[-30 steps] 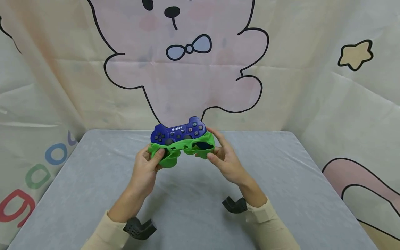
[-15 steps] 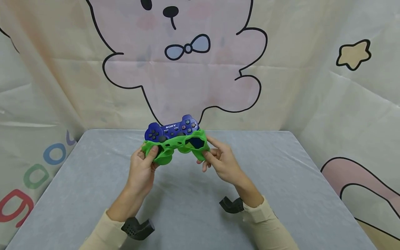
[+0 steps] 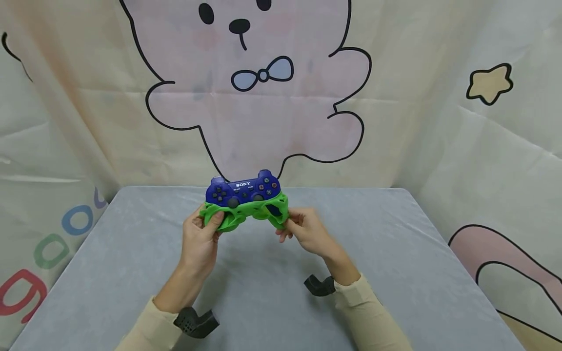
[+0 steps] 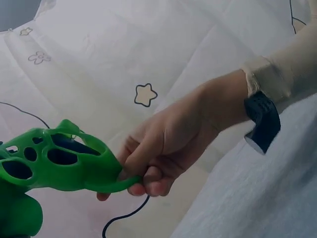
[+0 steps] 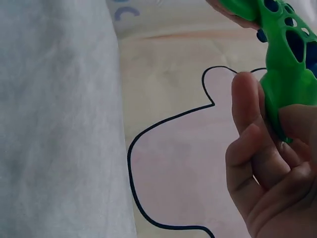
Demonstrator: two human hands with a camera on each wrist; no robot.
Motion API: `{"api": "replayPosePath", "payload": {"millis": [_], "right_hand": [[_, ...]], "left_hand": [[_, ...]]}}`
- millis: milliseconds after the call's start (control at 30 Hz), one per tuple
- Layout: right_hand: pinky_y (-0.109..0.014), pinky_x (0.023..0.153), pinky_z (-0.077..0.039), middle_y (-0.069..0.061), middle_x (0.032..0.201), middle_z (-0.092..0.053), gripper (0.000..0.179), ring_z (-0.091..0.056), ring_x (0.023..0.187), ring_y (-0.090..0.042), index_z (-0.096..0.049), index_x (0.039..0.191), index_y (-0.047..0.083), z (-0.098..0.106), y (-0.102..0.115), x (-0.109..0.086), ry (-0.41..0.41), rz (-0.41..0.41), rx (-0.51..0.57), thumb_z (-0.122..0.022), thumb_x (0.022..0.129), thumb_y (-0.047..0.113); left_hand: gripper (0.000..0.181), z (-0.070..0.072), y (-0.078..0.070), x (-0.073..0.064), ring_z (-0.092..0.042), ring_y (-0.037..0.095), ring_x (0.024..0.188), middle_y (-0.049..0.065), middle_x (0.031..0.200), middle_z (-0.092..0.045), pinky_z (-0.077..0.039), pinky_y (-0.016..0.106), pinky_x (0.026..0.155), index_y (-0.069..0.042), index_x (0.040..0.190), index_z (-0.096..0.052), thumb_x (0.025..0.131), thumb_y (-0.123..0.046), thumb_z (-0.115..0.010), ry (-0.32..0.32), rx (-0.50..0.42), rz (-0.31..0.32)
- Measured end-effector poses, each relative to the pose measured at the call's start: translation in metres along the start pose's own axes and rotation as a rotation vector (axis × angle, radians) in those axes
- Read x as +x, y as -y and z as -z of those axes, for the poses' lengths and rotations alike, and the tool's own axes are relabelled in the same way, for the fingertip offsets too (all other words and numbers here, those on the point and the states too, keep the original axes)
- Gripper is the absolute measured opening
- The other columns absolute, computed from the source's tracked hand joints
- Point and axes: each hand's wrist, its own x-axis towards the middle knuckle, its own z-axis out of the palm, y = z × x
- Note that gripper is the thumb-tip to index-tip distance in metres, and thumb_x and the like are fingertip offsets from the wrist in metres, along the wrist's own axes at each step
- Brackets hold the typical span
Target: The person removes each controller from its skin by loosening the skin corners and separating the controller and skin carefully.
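A blue Sony game controller (image 3: 243, 191) is held up above the far part of the table, its upper half bare. Around its lower part sits a stretchy green silicone cover (image 3: 246, 210) with several holes. My left hand (image 3: 199, 243) grips the left end of the cover and controller, thumb on the front. At the other end my right hand (image 3: 309, 231) pinches the edge of the cover between thumb and fingers. In the left wrist view the right hand (image 4: 168, 144) pulls a green flap outward from the controller. The right wrist view shows the cover (image 5: 282, 74) between thumb and fingers.
A grey cloth covers the table (image 3: 263, 302). Behind it hangs a pale curtain (image 3: 395, 146) printed with a bear outline and a star. A black wrist camera (image 3: 196, 322) is strapped to the left sleeve, another camera (image 3: 319, 285) to the right.
Both hands and the controller have shifted slightly left. The right hand's fingers have moved from along the cover's side to pinching its lower right end, and the right opening looks narrower.
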Motion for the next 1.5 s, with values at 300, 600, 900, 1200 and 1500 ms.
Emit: {"api": "replayPosePath", "payload": {"millis": [300,600,900,1200,1500], "right_hand": [[-0.023,0.061,-0.055,-0.009,0.078,-0.073,0.029,-0.07,0.063,-0.011,-0.065,0.12,-0.009,-0.008,0.022,-0.009,0.118,-0.082,0.298,-0.053,0.106,0.012],[-0.026,0.063,-0.056,-0.008,0.077,-0.072,0.022,-0.072,0.067,-0.013,-0.069,0.098,-0.005,-0.019,0.002,-0.003,0.066,-0.033,0.152,-0.049,0.105,0.004],[-0.028,0.088,-0.056,-0.009,0.127,-0.069,0.042,-0.069,0.11,-0.014,-0.046,0.147,-0.001,0.004,0.017,-0.006,0.028,0.002,0.2,-0.046,0.105,0.005],[-0.021,0.087,-0.051,0.01,0.105,-0.061,0.062,-0.062,0.098,-0.004,-0.007,0.164,0.019,0.019,0.027,-0.017,0.088,0.107,0.309,-0.039,0.111,0.024],[-0.029,0.097,-0.055,-0.006,0.139,-0.056,0.071,-0.063,0.121,-0.015,-0.008,0.163,0.021,0.019,0.022,-0.016,0.193,0.086,0.441,-0.05,0.107,0.014]], "left_hand": [[0.019,-0.001,-0.008,-0.002,-0.071,0.007,0.088,-0.002,0.101,-0.073,-0.059,0.019,0.078,-0.008,0.115,-0.068,0.1,-0.002,-0.06,-0.002,-0.082,-0.11],[0.022,-0.001,-0.008,-0.005,-0.072,0.007,0.093,-0.001,0.107,-0.074,-0.059,0.02,0.082,-0.008,0.118,-0.068,0.099,0.0,-0.06,0.04,-0.053,-0.124],[0.021,0.003,-0.005,-0.007,-0.073,0.005,0.092,-0.006,0.105,-0.074,-0.059,0.019,0.08,-0.015,0.119,-0.067,0.102,-0.008,-0.058,0.136,-0.024,-0.069],[0.025,-0.007,-0.002,-0.008,-0.068,0.005,0.092,-0.008,0.102,-0.071,-0.058,0.019,0.08,-0.002,0.125,-0.061,0.1,-0.004,-0.062,0.228,0.295,-0.008],[0.028,-0.005,0.0,-0.009,-0.069,0.004,0.093,-0.01,0.103,-0.071,-0.058,0.02,0.081,-0.003,0.129,-0.055,0.102,-0.008,-0.059,0.252,0.279,0.061]]}}
